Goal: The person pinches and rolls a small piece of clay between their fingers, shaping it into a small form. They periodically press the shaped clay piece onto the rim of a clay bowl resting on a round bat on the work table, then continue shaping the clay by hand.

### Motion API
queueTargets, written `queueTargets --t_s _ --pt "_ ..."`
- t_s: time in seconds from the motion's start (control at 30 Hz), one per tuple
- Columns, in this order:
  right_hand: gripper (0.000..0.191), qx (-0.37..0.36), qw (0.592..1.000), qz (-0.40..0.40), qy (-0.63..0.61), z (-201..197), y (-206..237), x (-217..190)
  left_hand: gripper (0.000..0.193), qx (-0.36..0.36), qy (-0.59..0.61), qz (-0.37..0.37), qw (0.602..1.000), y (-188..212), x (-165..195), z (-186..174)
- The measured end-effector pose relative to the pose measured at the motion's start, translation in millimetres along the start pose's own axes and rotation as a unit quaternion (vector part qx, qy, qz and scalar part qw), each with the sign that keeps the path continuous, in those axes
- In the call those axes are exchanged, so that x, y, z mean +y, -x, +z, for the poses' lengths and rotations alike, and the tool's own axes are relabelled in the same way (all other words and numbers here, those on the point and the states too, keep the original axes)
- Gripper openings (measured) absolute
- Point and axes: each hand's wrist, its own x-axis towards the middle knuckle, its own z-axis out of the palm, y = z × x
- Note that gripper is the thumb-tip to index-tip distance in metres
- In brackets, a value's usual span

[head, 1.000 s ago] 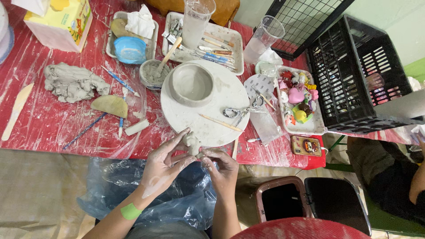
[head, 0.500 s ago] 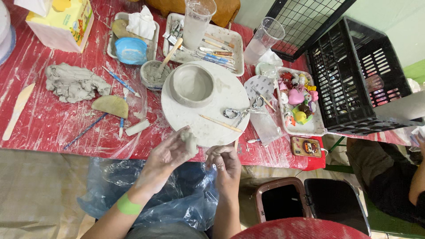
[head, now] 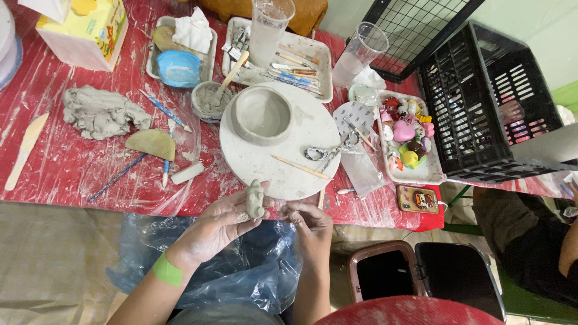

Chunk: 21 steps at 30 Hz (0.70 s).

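My left hand [head: 220, 225] grips a small upright lump of grey clay [head: 255, 199] at the near edge of the table. My right hand [head: 307, 224] is just to its right, fingers curled and pinched; whether it holds a bit of clay I cannot tell. Just beyond both hands lies a round white turntable [head: 283, 156] carrying a grey clay bowl [head: 262, 114], a thin wooden stick [head: 300, 167] and a metal clip tool [head: 328, 150]. A green band [head: 167, 271] wraps my left wrist.
A big lump of clay [head: 99, 111], a flat clay piece [head: 152, 143], brushes and a wooden knife [head: 24, 150] lie left on the red plastic-covered table. Trays of tools [head: 289, 60], cups and small coloured figures [head: 406, 135] sit behind and right. A black crate [head: 487, 102] stands right; another person sits there.
My left hand has turned the clay piece upright and lifted it slightly; my right hand drew back from it and curled its fingers.
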Motion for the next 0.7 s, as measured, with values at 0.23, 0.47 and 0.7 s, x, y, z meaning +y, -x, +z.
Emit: queueTargets --t_s 0.23,0.47,0.7 --pt "0.007 -0.02 0.998 -0.04 -0.046 1 -2 4 0.07 0.082 -0.149 0.09 0.981 -2 -12 -1" --pt "0.009 -0.033 0.996 -0.063 -0.049 -8 -4 15 0.07 0.136 -0.201 0.134 0.961 -7 -23 -12" --pt "0.015 -0.012 1.0 -0.002 0.002 -7 -4 24 0.074 0.16 -0.257 0.134 0.943 -4 -24 -6"
